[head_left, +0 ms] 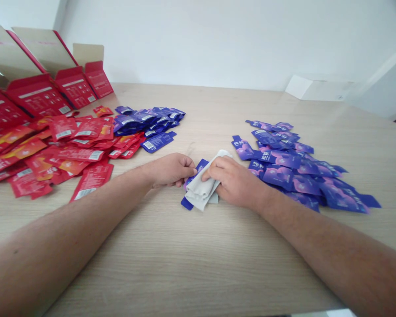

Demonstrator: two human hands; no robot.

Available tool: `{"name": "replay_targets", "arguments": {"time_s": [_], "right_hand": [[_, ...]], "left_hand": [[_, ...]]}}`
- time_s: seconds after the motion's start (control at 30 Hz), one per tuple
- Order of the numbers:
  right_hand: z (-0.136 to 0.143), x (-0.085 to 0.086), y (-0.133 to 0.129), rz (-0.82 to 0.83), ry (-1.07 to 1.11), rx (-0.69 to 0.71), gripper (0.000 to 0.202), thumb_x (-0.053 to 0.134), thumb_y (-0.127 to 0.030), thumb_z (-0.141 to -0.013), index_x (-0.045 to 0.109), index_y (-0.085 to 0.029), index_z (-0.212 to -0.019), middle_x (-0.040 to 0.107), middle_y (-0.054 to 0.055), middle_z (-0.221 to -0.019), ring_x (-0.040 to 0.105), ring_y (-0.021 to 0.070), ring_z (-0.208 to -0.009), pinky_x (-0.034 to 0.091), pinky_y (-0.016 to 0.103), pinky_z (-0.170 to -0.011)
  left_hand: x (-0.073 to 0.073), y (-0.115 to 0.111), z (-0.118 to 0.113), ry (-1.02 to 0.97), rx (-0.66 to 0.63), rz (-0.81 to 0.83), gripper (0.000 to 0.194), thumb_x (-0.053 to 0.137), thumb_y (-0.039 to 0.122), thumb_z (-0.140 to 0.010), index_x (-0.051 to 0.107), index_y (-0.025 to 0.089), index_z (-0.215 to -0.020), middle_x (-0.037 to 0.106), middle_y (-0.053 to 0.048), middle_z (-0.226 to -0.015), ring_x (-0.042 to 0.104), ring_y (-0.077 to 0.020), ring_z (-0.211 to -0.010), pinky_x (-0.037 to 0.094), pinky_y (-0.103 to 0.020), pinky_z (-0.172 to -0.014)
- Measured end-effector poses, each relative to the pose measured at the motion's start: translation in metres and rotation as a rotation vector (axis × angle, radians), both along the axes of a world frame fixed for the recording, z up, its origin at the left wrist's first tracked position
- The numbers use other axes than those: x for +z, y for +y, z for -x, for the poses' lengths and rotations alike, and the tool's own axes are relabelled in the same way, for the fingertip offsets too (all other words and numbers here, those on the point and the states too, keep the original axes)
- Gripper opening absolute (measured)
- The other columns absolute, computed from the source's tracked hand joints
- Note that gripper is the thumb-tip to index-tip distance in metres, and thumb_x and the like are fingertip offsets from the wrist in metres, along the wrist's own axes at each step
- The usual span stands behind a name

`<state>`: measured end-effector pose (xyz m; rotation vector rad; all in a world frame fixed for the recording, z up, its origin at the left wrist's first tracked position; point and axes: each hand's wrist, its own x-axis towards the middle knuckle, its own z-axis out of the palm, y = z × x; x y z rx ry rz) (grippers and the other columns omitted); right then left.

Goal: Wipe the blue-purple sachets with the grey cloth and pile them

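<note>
A blue-purple sachet (187, 203) lies on the table in front of me, mostly covered by a folded whitish cloth (201, 189). My right hand (232, 180) is closed on the cloth, pressing it over the sachet. The fingers of my left hand (174, 171) pinch the sachet's left edge. To the right is a spread pile of purple sachets (279, 160), printed side up. Beyond my left hand sits another pile of blue sachets (145, 119), with barcodes showing on several.
Many red and orange sachets (75, 136) cover the left of the table (185, 264). Open red boxes (36, 97) stand behind them at the back left. A white box (317, 88) is at the back right, near the wall.
</note>
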<state>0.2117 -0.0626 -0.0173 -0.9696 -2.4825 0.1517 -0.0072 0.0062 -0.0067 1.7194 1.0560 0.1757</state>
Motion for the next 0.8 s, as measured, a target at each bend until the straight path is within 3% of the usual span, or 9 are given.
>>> {"name": "replay_targets", "arguments": {"time_s": [0.2,0.37,0.53,0.7,0.8], "right_hand": [[0.007,0.000,-0.007,0.010,-0.087,0.201,0.029,0.058,-0.007,-0.081,0.068,-0.020,-0.105,0.061,0.007,-0.100,0.053,0.0224,-0.100,0.044,0.038,-0.093],[0.004,0.000,-0.004,0.004,-0.023,0.034,0.029,0.059,-0.006,-0.079,0.067,-0.018,-0.104,0.060,0.009,-0.101,0.053,0.0230,-0.098,0.045,0.039,-0.089],[0.009,0.000,-0.008,-0.014,-0.074,0.190,0.027,0.058,-0.008,-0.082,0.067,-0.018,-0.105,0.061,0.009,-0.103,0.053,0.0237,-0.102,0.045,0.039,-0.093],[0.003,-0.003,0.002,-0.054,0.059,-0.013,0.031,0.056,-0.004,-0.082,0.066,-0.017,-0.109,0.062,0.009,-0.104,0.054,0.0239,-0.102,0.045,0.041,-0.095],[-0.001,-0.004,0.005,-0.058,0.054,-0.005,0.031,0.057,-0.003,-0.081,0.066,-0.017,-0.107,0.062,0.009,-0.104,0.055,0.0243,-0.102,0.045,0.042,-0.095]], "left_hand": [[0.001,0.000,0.000,-0.009,-0.002,0.019,0.023,0.058,0.040,-0.085,0.061,0.018,-0.079,0.057,0.002,-0.051,0.041,-0.0068,-0.038,0.022,-0.018,-0.033],[0.002,-0.001,-0.001,0.009,0.003,-0.003,0.023,0.058,0.040,-0.085,0.061,0.018,-0.077,0.057,0.002,-0.052,0.041,-0.0068,-0.038,0.023,-0.018,-0.032],[0.003,-0.002,-0.001,0.012,-0.002,-0.002,0.020,0.058,0.037,-0.084,0.061,0.018,-0.079,0.056,0.003,-0.052,0.043,-0.0070,-0.039,0.024,-0.018,-0.033],[0.004,-0.003,-0.001,-0.007,-0.045,0.014,0.020,0.058,0.036,-0.083,0.059,0.018,-0.075,0.053,0.005,-0.053,0.044,-0.0061,-0.041,0.024,-0.017,-0.036],[0.005,-0.004,-0.001,-0.010,-0.077,0.023,0.021,0.058,0.037,-0.084,0.059,0.018,-0.074,0.053,0.005,-0.053,0.044,-0.0060,-0.042,0.025,-0.017,-0.037]]}}
